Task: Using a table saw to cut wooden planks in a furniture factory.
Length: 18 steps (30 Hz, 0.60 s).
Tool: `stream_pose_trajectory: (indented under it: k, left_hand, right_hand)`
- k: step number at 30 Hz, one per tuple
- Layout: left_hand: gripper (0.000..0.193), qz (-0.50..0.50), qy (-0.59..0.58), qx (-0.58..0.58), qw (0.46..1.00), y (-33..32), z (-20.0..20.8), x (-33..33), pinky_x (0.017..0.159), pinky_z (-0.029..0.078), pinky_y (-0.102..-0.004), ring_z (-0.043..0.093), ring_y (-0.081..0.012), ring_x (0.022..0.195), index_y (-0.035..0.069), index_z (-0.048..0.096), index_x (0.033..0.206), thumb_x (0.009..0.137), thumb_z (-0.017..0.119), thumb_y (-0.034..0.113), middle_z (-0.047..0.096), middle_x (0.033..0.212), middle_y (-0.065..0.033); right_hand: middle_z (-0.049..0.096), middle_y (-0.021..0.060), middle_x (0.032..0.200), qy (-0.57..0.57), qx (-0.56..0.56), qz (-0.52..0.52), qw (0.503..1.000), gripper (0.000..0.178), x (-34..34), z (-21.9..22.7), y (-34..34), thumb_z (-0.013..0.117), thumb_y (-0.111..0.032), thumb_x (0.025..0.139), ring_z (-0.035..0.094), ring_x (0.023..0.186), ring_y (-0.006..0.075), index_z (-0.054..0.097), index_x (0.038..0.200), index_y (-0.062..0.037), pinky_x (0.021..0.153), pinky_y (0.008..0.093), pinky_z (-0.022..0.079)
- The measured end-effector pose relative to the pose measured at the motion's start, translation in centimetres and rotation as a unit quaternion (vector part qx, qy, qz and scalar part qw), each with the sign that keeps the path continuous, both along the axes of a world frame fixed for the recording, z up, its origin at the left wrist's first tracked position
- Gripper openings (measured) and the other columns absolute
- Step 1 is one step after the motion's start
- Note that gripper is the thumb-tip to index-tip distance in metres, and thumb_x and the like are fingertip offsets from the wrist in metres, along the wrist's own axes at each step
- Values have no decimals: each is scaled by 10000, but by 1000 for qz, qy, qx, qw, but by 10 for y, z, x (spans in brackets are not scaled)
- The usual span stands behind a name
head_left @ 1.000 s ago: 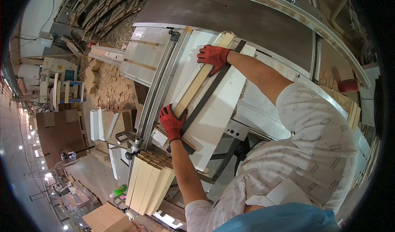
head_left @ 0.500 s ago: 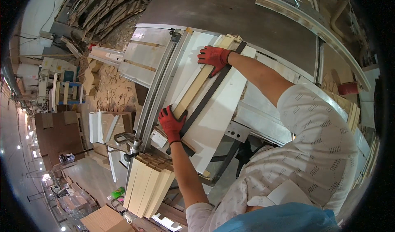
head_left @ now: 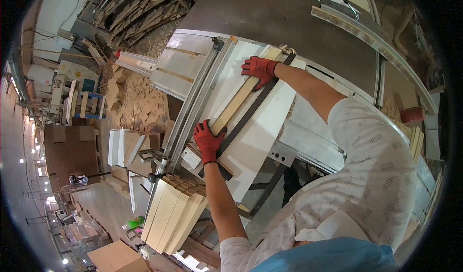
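Both my hands wear red gloves with black trim. A long pale wooden strip point(head_left: 235, 105) lies slantwise on a white board point(head_left: 258, 137), beside a dark straight bar point(head_left: 251, 109). My left hand point(head_left: 208, 141) grips the strip's near end, thumb on one side and fingers on the other. Farther up, my right hand point(head_left: 260, 71) reaches across the strip near its far end, fingers over the left side and thumb toward the dark bar. Short wood pieces point(head_left: 284, 49) sit by the far end. The undersides of both hands are hidden.
A metal rail point(head_left: 193, 98) runs left of the board. Stacked pale boards point(head_left: 173, 214) stand at the near left. A brown tabletop point(head_left: 251, 14) spans the back, with a curved beam point(head_left: 376, 43) at its right. Wood offcuts point(head_left: 137, 101) cover the floor at left.
The whole view has shifted, with the scene a little to the right and down. Both hands keep about the same places on the wooden strip.
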<state>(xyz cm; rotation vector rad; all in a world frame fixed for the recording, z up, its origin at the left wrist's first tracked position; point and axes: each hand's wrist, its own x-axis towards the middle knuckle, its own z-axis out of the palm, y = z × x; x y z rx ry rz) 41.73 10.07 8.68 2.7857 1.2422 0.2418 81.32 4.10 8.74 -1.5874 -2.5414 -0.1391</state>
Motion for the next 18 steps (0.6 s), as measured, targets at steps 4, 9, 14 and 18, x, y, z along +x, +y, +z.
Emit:
stream_pose_trajectory:
  k: [4,9,14,18]
  left_hand:
    - [890,35,14,-25,999,-7,-4,2,1009,370,-512,424,-409,1247,78,429,1330,646,834,478,465,1327,-227]
    - [878,54,19,-16,998,-1,-7,4,1017,370,-508,435,-406,1234,73,427,1331,657,832,463,464,1320,-235]
    - [896,65,9,-25,998,-11,-3,17,1048,339,-503,426,-416,1241,58,415,1351,665,832,455,468,1313,-243]
    - [901,63,-12,-16,998,-11,-6,6,1055,331,-500,428,-415,1241,46,413,1359,675,826,463,471,1310,-244]
  right_hand:
    - [549,125,1197,19,-34,-46,998,807,-8,3,-6,775,-582,633,525,1126,313,552,1222,-76,919,444,433]
    - [542,135,1243,30,-6,-109,994,853,-25,5,-14,757,-626,631,521,1148,322,546,1244,-72,1011,450,382]
    - [511,159,1322,-13,-17,-231,973,959,-40,1,-26,703,-720,637,469,1246,332,517,1322,-75,1128,494,239]
    - [491,155,1363,4,-51,-237,970,982,-53,9,-22,698,-728,633,433,1293,323,497,1351,-88,1145,507,205]
